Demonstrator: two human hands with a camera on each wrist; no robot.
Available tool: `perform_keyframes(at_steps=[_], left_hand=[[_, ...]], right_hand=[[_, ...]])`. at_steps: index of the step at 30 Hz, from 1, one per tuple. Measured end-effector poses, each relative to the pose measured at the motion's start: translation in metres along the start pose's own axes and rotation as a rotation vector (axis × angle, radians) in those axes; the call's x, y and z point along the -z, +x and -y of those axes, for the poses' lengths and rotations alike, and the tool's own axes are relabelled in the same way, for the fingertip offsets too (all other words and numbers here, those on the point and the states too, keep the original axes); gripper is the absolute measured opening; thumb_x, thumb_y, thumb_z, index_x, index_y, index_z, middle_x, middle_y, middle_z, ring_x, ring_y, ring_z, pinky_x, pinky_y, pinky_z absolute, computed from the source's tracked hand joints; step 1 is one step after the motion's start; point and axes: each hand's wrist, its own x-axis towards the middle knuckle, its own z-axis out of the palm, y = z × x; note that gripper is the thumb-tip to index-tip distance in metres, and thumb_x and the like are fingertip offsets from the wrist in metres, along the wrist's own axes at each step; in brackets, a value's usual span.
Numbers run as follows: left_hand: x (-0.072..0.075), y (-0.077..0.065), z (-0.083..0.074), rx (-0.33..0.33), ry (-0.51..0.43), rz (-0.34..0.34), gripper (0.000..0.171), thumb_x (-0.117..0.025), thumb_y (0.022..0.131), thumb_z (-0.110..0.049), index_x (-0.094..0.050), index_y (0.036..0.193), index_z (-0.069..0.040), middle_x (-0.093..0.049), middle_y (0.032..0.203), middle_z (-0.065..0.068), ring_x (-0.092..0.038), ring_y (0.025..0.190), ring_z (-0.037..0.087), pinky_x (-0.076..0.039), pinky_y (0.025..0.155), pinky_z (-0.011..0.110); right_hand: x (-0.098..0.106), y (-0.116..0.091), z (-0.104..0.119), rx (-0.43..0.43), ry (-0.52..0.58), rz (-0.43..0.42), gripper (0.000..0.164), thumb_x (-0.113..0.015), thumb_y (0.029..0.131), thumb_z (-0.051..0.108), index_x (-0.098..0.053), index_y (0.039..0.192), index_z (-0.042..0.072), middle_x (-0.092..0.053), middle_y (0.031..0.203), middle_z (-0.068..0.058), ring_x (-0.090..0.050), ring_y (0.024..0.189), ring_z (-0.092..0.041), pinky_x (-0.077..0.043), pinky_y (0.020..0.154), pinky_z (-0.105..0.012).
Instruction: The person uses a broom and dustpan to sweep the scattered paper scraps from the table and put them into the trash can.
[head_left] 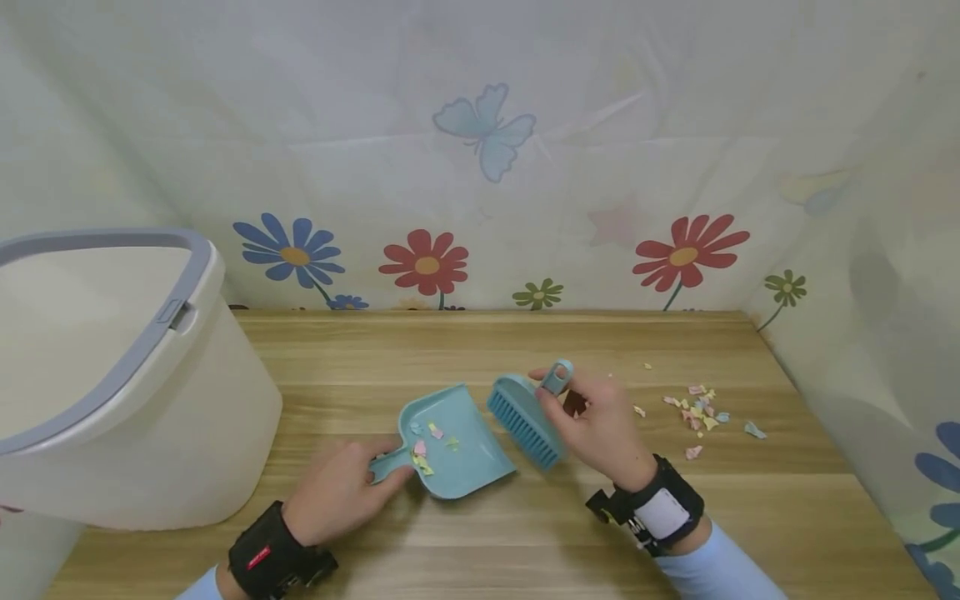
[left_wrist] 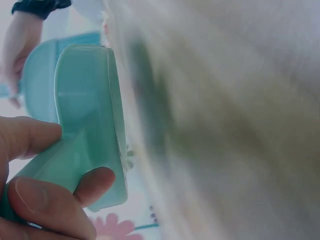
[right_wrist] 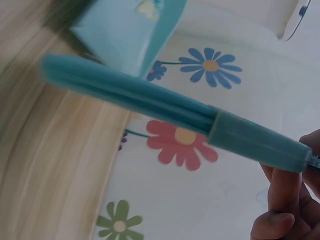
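Observation:
My left hand (head_left: 348, 487) grips the short handle of a light blue dustpan (head_left: 468, 454), whose mouth faces right. A few pastel paper scraps (head_left: 422, 450) lie in the pan near its handle end. My right hand (head_left: 600, 417) pinches the handle of a matching blue hand brush (head_left: 525, 421), its bristles turned toward the dustpan's mouth. In the right wrist view the brush (right_wrist: 135, 97) shows edge-on, with the dustpan (right_wrist: 127, 37) beyond it. The left wrist view shows fingers and thumb around the handle of the dustpan (left_wrist: 85, 90).
A pile of small pastel scraps (head_left: 701, 410) lies on the wooden table (head_left: 525, 542) to the right, with a few strays around it. A large white bin (head_left: 195, 400) with a grey rim stands at the left. Behind the table hangs a flower-printed curtain (head_left: 360, 167).

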Motion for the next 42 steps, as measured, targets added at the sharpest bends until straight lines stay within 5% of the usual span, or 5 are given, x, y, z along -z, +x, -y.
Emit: perform_keyframes(at_steps=[13,22,26,31,42], left_hand=[[0.052,-0.016,-0.007,-0.082,0.176,-0.291,0.031,-0.084,0.085,-0.042,-0.082,0.104,-0.017,-0.061,0.06,-0.016,-0.045,0.054,-0.007,-0.034,0.049,0.019],[0.086,-0.032,-0.016,-0.186,0.228,-0.47,0.035,-0.091,0.077,-0.032,-0.081,0.104,-0.012,-0.049,0.057,-0.017,-0.037,0.053,-0.006,-0.032,0.049,0.019],[0.106,-0.04,-0.021,-0.225,0.261,-0.545,0.041,-0.075,0.092,-0.05,-0.079,0.103,-0.011,-0.046,0.058,-0.015,-0.035,0.052,-0.003,-0.031,0.048,0.019],[0.135,-0.048,-0.032,-0.26,0.326,-0.661,0.067,-0.043,0.104,-0.065,-0.076,0.099,-0.007,-0.044,0.059,-0.009,-0.032,0.052,0.0,-0.027,0.047,0.02],[0.187,-0.059,-0.027,-0.24,0.335,-0.833,0.064,-0.058,0.099,-0.06,-0.077,0.104,0.001,-0.057,0.058,0.004,-0.034,0.052,-0.008,-0.029,0.049,0.012]], right_hand=[[0.039,-0.054,-0.042,-0.375,0.091,-0.072,0.016,-0.071,0.096,0.001,-0.077,0.11,0.002,-0.078,0.1,-0.016,-0.067,0.075,0.003,-0.053,0.059,-0.018],[0.067,-0.095,-0.059,-0.688,0.15,-0.079,0.024,-0.066,0.102,0.012,-0.071,0.119,-0.005,-0.072,0.092,0.015,-0.057,0.062,-0.006,-0.05,0.054,-0.025],[0.075,-0.104,-0.066,-0.798,0.119,-0.072,0.03,-0.066,0.103,0.018,-0.07,0.121,-0.005,-0.069,0.085,0.016,-0.057,0.06,-0.011,-0.05,0.055,-0.027],[0.082,-0.107,-0.071,-0.856,0.058,-0.068,0.033,-0.065,0.104,0.024,-0.07,0.122,-0.003,-0.068,0.085,0.02,-0.059,0.061,-0.011,-0.05,0.056,-0.028],[0.086,-0.106,-0.071,-0.816,0.065,-0.135,0.028,-0.067,0.102,0.015,-0.07,0.12,-0.007,-0.068,0.087,0.021,-0.056,0.059,-0.009,-0.049,0.054,-0.025]])
